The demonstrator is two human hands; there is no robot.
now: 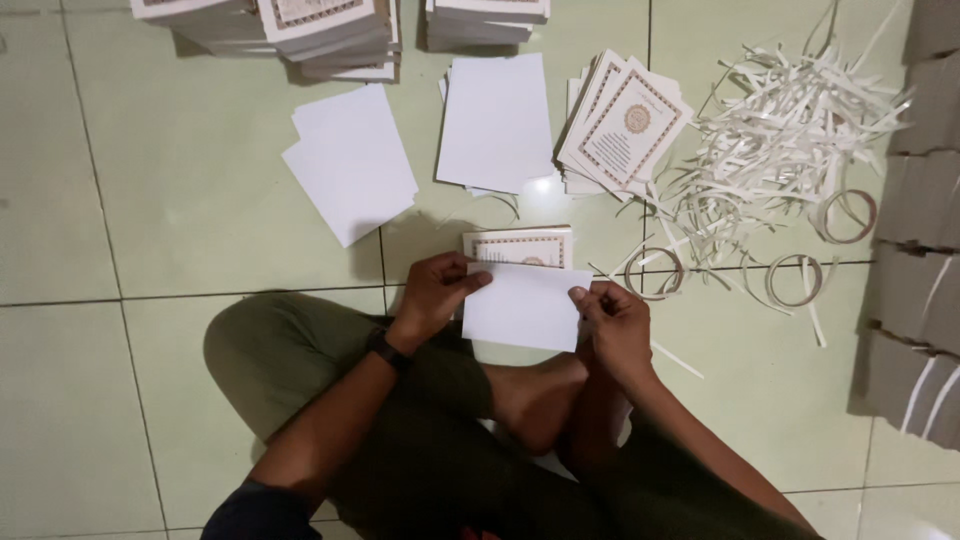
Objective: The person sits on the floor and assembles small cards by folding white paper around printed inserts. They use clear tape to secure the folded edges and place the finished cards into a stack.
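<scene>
Pinching a blank white rectangular sheet (524, 305) between you, your left hand (436, 292) grips its upper left corner and your right hand (613, 325) nips its right edge, holding it above your crossed legs. You look mid-fold or mid-alignment; the next move calls for squaring its edges carefully. Just beyond it lies a cream card with an ornate brown border (520, 247) (half hidden by the sheet). Farther out sit loose white sheets (350, 165), a fanned pile of bordered cards (622, 125), a tangle of white paper trimmings (780, 150), and grey cardboard stacks (915, 260) at the right.
</scene>
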